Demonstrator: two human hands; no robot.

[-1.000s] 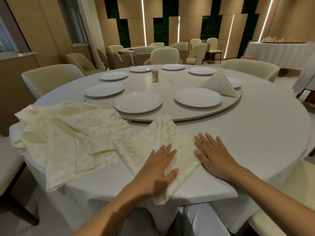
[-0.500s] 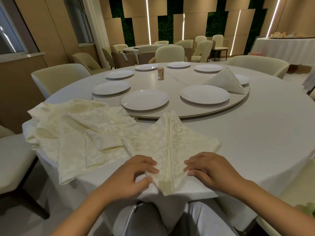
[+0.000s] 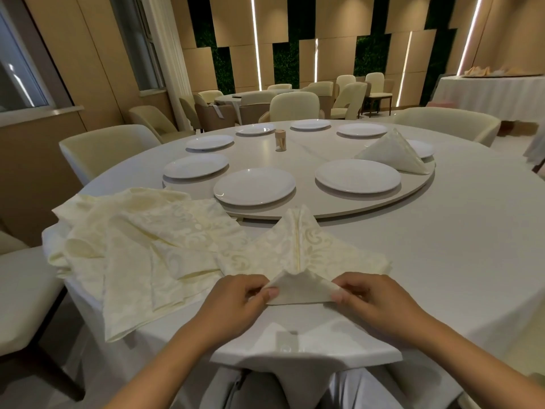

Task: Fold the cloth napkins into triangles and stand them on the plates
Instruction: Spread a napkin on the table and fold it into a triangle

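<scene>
I see both hands, left hand and right hand, pinching the napkin's near flap; its crease runs straight away from my fingers.

At the near edge of the round desk, the left hand and right hand each pinch a corner of the cream napkin, its near point turned up toward the centre seam. A heap of unfolded napkins lies just left. Beyond, on the turntable, one folded napkin stands on a plate; the nearest plates are bare.
</scene>
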